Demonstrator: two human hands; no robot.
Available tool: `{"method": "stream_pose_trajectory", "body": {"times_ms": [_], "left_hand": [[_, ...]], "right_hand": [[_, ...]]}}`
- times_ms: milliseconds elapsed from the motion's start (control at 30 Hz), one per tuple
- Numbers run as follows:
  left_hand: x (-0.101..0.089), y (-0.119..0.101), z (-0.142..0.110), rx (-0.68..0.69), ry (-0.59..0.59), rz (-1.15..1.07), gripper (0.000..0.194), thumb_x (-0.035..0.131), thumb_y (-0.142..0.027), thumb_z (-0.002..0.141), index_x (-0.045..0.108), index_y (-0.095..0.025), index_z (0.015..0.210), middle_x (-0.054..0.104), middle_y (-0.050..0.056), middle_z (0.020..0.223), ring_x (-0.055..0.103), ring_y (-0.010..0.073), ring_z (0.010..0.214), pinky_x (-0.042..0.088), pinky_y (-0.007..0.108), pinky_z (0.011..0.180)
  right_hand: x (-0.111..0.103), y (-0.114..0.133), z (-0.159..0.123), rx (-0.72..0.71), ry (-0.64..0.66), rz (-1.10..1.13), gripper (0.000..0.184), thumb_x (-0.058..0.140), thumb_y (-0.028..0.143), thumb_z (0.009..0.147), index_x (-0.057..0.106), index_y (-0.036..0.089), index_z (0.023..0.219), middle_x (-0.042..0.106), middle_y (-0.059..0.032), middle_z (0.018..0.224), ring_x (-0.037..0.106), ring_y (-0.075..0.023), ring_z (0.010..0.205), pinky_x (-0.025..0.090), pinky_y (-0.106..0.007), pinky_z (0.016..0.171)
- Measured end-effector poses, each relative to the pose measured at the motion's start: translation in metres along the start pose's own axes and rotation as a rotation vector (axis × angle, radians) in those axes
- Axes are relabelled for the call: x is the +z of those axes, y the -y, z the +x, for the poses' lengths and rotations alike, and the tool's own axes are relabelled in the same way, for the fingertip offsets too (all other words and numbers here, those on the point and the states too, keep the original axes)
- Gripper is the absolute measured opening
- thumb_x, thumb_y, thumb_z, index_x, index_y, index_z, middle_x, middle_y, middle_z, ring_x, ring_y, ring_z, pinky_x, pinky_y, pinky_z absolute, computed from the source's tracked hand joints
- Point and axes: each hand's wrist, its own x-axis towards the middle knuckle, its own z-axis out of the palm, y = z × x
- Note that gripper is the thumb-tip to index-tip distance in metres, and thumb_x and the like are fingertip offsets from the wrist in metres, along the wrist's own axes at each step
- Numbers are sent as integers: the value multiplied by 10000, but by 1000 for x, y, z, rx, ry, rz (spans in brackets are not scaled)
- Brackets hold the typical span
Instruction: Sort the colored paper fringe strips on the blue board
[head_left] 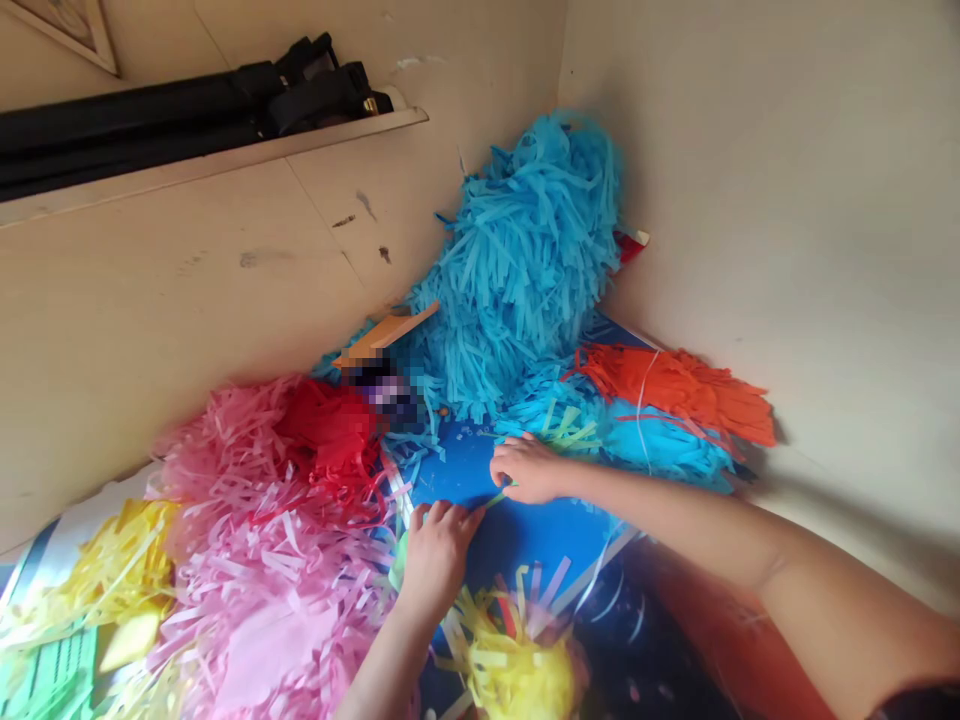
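My left hand (pixel 437 552) lies on a blue sheet (pixel 517 545), fingers curled and pressed down beside a pale green paper strip (pixel 496 497). My right hand (pixel 527 468) is just beyond it, fingers closed in a pinch on the far end of that green strip. Right behind my right hand lie more light green strips (pixel 568 430) on a blue fringe. A tall heap of light blue shredded paper (pixel 525 260) stands in the corner behind both hands.
Pink fringe paper (pixel 262 560) with a red clump (pixel 326 430) fills the left. Yellow fringe (pixel 510 670) lies near my left wrist, more yellow (pixel 120 570) at far left. Orange fringe (pixel 675 385) lies right. Walls close the corner; a shelf holds a black tripod (pixel 187 110).
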Motion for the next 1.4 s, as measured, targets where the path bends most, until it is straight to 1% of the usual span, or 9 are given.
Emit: {"method": "stream_pose_trajectory", "body": {"times_ms": [167,367,667,733,833,967,1067,1167,1400], "left_hand": [[3,-5,-5,87,-60,74,374,422,-136,963,677,-286,1191,714,84,982,603,276,933,374,495,912],[9,-10,-6,98,-169,113,280,492,-109,921,717,-250,1011,706,70,1004,608,264,923,390,485,916],[6,-16,-14,3,-420,116,230,522,-49,904,697,-198,886,732,30,889,650,217,816,364,492,961],[-11,-17,-26,2,-523,79,230,506,-72,936,689,-211,931,745,14,918,662,199,842,330,490,1004],[-41,-22,-46,101,-733,-21,237,466,-139,988,684,-233,990,758,-4,918,674,176,851,281,481,1057],[-72,-29,-59,203,-836,-125,218,473,-151,997,676,-230,992,752,-21,843,671,131,770,284,426,1059],[-78,-32,-58,205,-868,-149,184,491,-127,984,658,-205,997,748,-10,827,669,122,731,313,396,1023],[-75,-32,-57,179,-912,-159,119,571,-100,932,645,-184,973,741,0,807,670,126,704,365,366,974],[-63,-44,-63,-46,-948,-516,95,610,-163,910,691,-210,924,712,14,832,687,136,756,524,231,720]], "right_hand": [[-5,29,-9,-77,-24,-183,167,582,64,838,699,181,816,665,-96,884,529,-270,970,320,-454,911],[8,51,-7,-370,-47,-404,238,506,78,906,708,144,800,677,-101,811,539,-235,801,339,-466,940],[4,60,-2,-316,-106,-371,194,516,114,902,687,119,812,692,-93,805,583,-214,761,399,-391,793],[-8,73,-13,-226,-172,-232,174,540,156,909,698,140,838,709,-78,839,611,-206,786,408,-361,776],[-35,87,-28,-102,-228,317,163,583,230,908,731,178,861,729,-43,904,633,-171,825,423,-292,776],[-63,95,-30,-56,131,1070,404,596,490,893,739,132,772,675,-21,721,516,-110,619,363,-234,598],[-63,99,-26,64,296,1418,481,758,593,709,688,120,655,590,23,555,346,-59,485,240,-222,494],[-50,103,-26,166,270,1577,462,890,513,545,657,124,633,644,8,583,382,-44,461,238,-205,469],[-22,118,-30,241,-71,1673,429,903,457,589,642,126,671,612,31,557,528,-63,435,339,-175,439]]}}
